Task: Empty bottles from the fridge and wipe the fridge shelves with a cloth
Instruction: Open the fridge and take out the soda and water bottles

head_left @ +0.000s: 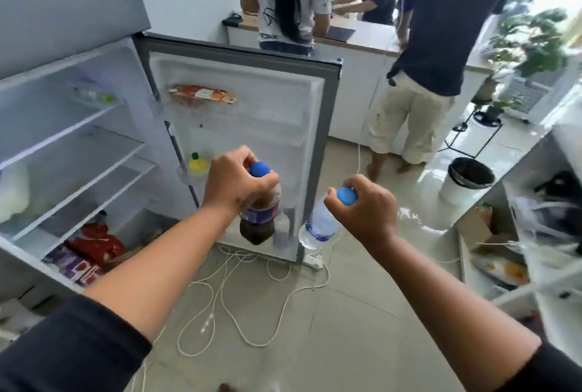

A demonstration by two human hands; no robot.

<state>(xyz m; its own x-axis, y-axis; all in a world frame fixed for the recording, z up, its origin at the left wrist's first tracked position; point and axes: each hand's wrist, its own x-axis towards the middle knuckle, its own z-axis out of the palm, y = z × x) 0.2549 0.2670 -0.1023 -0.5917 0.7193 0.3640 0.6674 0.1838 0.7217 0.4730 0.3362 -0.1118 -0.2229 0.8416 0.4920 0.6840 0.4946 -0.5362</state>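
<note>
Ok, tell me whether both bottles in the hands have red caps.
No: the cola bottle and the water bottle both have blue caps.

The cola bottle [259, 218] is dark brown with a blue label and a bright blue cap; the water bottle [319, 225] is clear, with a blue-and-white label and a matching blue cap; the fridge [94, 127] is white inside, its door [318, 152] edged grey; a yellow lemon-shaped bottle [198, 165] has a green cap; a carton [203, 94] is red and orange; packets [94, 245] in the bottom are red and purple; the floor [330, 328] is pale beige tile, crossed by white cables [220, 297]; both sleeves [69, 350] are black; the bin [466, 180] is white, lined black
</note>
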